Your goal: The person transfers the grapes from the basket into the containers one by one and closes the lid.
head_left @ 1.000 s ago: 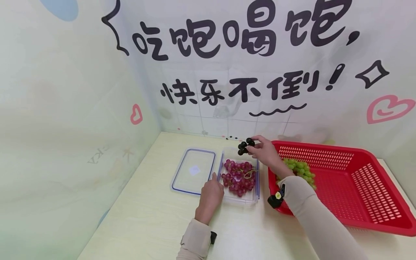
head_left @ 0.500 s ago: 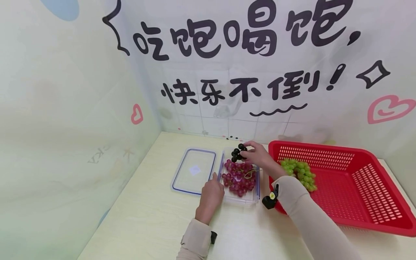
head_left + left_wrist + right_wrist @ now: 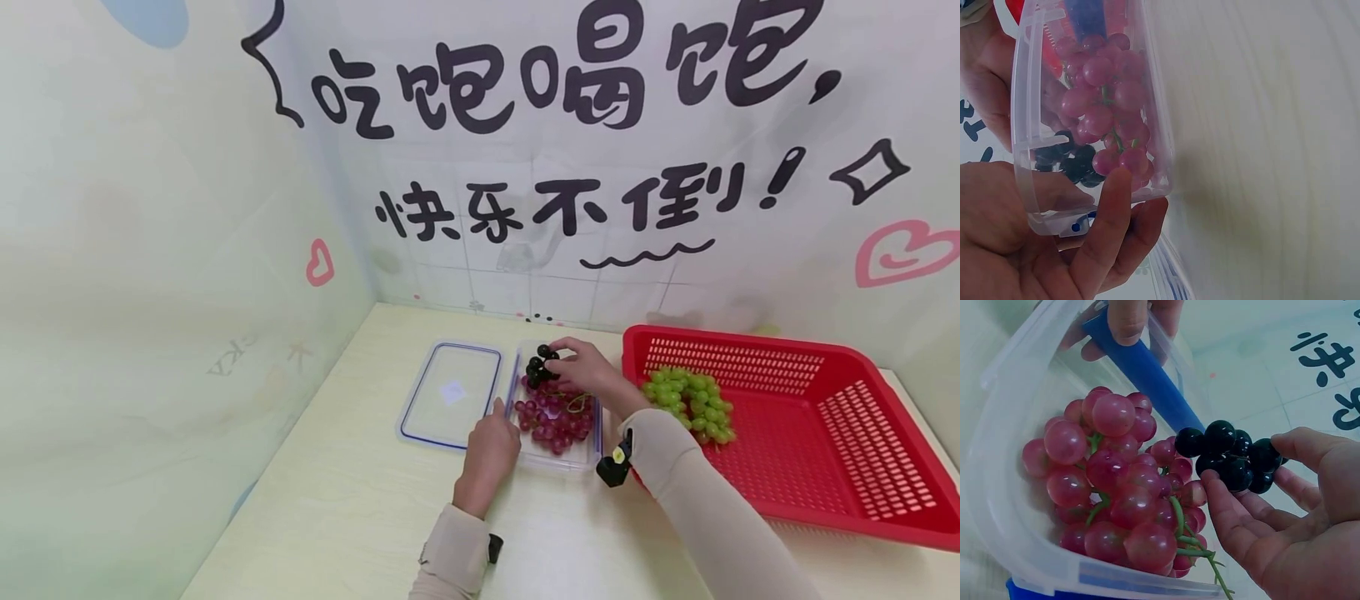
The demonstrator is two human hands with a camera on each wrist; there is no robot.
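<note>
A clear plastic food container [image 3: 551, 463] stands on the table with a bunch of red grapes [image 3: 553, 427] inside. My left hand [image 3: 489, 450] grips its left wall; in the left wrist view the thumb lies over the wall and the fingers [image 3: 1102, 240] along the outside. Between the thumb and fingers of my right hand [image 3: 1291, 512] is a small bunch of black grapes [image 3: 1229, 469], over the back part of the container beside the red ones. Green stems [image 3: 1185, 537] of the red bunch stick out toward the container's right rim.
A lid with a blue seal [image 3: 448, 367] lies flat to the left of the container. On the right stands a large red basket [image 3: 765, 340] with a bunch of green grapes [image 3: 693, 396] at its left end. A printed wall [image 3: 495, 283] closes off the back.
My right hand has carried the black grapes left and down, from above the container's back right corner to close over the red grapes. The left hand keeps its place on the container.
</note>
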